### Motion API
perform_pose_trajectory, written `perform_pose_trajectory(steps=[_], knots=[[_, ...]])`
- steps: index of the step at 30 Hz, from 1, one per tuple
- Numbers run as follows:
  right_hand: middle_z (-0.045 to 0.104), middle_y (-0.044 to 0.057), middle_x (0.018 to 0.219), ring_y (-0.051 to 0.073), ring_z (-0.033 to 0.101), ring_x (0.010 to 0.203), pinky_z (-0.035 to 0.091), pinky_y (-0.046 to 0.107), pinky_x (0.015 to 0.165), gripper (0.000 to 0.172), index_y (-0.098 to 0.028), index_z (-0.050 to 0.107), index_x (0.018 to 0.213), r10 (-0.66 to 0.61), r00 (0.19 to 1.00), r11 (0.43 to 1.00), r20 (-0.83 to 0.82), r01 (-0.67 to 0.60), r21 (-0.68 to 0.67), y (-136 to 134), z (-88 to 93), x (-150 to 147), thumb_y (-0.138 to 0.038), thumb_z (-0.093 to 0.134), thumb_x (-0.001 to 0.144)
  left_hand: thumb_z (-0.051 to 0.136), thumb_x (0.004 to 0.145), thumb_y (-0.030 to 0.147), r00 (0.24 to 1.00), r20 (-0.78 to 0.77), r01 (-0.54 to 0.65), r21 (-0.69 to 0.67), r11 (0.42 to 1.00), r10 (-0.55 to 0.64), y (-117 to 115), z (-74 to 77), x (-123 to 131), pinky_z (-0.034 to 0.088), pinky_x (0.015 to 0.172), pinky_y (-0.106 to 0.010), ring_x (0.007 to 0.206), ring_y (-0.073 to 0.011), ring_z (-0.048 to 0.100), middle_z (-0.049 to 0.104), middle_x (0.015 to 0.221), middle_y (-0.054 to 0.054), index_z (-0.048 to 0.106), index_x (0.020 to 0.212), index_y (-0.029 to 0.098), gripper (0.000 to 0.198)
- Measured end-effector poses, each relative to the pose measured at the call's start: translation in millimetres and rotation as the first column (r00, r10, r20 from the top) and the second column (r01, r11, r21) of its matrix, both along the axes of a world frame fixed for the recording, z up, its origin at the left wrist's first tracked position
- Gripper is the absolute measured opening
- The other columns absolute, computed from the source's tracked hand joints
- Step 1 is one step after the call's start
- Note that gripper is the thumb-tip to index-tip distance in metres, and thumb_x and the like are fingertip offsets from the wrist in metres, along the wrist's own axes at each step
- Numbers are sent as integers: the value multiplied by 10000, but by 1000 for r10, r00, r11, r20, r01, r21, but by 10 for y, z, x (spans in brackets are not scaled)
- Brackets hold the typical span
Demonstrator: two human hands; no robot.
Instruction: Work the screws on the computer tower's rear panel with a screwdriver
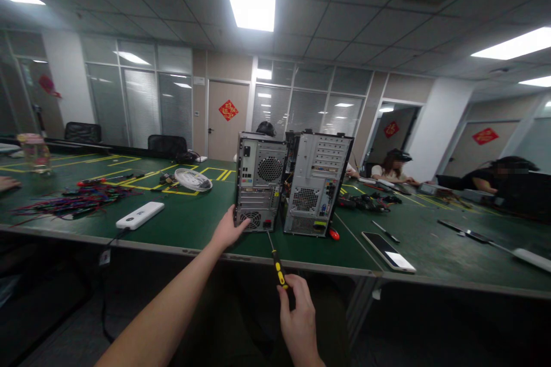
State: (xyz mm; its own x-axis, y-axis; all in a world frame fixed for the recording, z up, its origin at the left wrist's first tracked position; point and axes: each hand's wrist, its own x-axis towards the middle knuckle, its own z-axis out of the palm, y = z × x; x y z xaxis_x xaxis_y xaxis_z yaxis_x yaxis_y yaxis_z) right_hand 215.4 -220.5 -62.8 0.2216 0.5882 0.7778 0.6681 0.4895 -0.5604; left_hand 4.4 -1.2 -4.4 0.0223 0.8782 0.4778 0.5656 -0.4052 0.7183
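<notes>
Two computer tower cases stand upright side by side, their back panels facing me. On the lower left corner of the left computer case (263, 153), my left hand (227, 228) has its thumb on the back panel by a round fan grille, and its fingers go round the side, partly hidden. My right hand (298, 311) pinches the handle end of a black-and-yellow screwdriver (278, 266). The shaft points up toward the case's lower right corner; whether its tip touches a screw cannot be made out. The other computer case (318, 152) stands to the right.
On the green table (206, 243) lie a white power strip (140, 215), bundled wires (73, 199), a white basket (193, 179) and a phone (388, 252). Something red (334, 234) sits by the right case. Co-workers (394, 169) sit farther right; another person's hand (8, 183) shows at far left.
</notes>
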Motion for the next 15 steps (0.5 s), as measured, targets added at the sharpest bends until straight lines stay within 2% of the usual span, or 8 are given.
perform_pose_trajectory(steps=[7, 15], knots=[[702, 73, 1042, 225, 705, 972, 586, 335, 868, 134, -238, 684, 1079, 4, 1000, 1000, 2, -4, -6, 3, -14, 12, -311, 576, 1048, 671, 901, 565, 1000, -7, 19, 3, 1000, -19, -55, 59, 2, 448, 1135, -412, 1375, -314, 592, 602, 1488, -204, 448, 1509, 144, 773], [706, 75, 1040, 231, 707, 963, 583, 334, 858, 146, -236, 689, 1070, -3, 1000, 1000, -12, 3, -5, 13, -20, 11, -325, 575, 1048, 673, 900, 571, 1000, -3, 21, -2, 1000, -21, -55, 57, 2, 445, 1139, -430, 1368, -325, 595, 586, 1501, -222, 450, 1501, 131, 778]])
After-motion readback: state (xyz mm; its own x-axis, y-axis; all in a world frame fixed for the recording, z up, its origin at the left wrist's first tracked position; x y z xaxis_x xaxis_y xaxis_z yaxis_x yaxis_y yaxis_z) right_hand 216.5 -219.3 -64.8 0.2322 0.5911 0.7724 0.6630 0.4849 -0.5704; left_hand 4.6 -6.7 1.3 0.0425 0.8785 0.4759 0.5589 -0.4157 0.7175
